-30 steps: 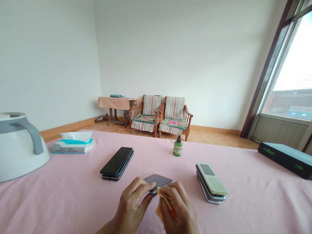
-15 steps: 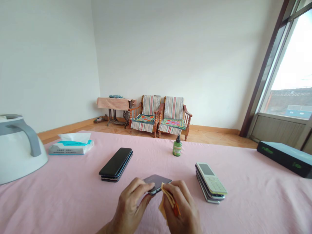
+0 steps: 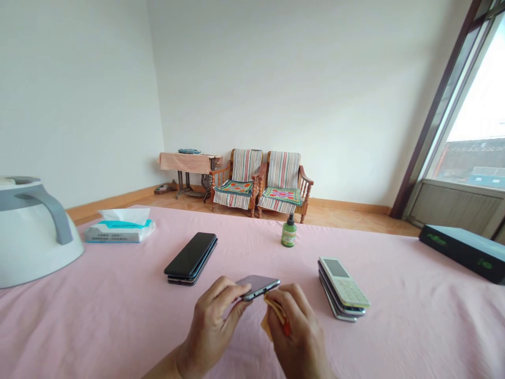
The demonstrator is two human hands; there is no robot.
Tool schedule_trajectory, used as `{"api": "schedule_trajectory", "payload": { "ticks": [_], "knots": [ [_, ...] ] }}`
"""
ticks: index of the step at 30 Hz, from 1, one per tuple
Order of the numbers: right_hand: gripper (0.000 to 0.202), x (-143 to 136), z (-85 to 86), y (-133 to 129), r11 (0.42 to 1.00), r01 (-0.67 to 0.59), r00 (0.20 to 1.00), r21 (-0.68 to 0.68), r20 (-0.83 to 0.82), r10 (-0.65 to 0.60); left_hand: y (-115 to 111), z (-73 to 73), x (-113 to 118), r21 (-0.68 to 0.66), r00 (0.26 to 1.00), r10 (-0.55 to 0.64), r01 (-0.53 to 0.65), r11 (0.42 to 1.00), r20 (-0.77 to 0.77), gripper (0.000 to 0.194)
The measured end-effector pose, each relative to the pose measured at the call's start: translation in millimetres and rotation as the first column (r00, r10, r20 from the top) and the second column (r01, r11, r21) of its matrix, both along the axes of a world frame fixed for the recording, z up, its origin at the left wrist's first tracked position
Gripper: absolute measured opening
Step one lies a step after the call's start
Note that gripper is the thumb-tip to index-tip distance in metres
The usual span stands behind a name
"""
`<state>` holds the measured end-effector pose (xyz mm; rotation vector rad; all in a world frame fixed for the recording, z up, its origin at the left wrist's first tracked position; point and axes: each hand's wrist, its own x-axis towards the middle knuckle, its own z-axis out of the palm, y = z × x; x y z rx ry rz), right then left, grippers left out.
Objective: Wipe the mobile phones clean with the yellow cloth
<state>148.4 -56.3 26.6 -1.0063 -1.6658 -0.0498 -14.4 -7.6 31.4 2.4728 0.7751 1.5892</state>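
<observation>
My left hand (image 3: 215, 326) pinches a dark grey phone (image 3: 258, 285) by its left end, thumb below and fingers on top. The phone is held above the pink cloth, its near edge with ports facing me. Bunched in the closed fingers of my right hand (image 3: 300, 329) is a yellow-orange cloth (image 3: 268, 323), close to the phone's near right edge. Left of the hands lies a stack of dark phones (image 3: 191, 258). To their right is another stack, topped by a white keypad phone (image 3: 344, 281).
A green spray bottle (image 3: 289, 233) stands beyond the hands. A tissue pack (image 3: 119, 229) and a white-grey kettle (image 3: 35, 231) are at the left, a black box (image 3: 461, 251) at the far right. Two chairs (image 3: 262, 184) stand beyond the pink-covered table (image 3: 236, 239).
The view has shifted slightly. The phone has tilted so more of its port edge shows, and the cloth in my right hand has moved off its top corner to just below the edge.
</observation>
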Motion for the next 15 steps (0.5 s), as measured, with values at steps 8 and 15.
{"api": "schedule_trajectory", "payload": {
  "ticks": [8,15],
  "knots": [
    [0.018,-4.6,6.7,-2.5,0.998,0.062,0.990,-0.003,-0.124,-0.062,-2.2,-1.6,-1.2,-0.022,1.000,-0.013,0.013,1.000,-0.007,0.015],
    [0.022,-6.1,-0.1,-2.1,1.000,0.002,1.000,0.001,-0.031,-0.002,-2.3,0.1,1.3,-0.018,1.000,-0.022,0.022,1.000,0.008,0.015]
  ]
}}
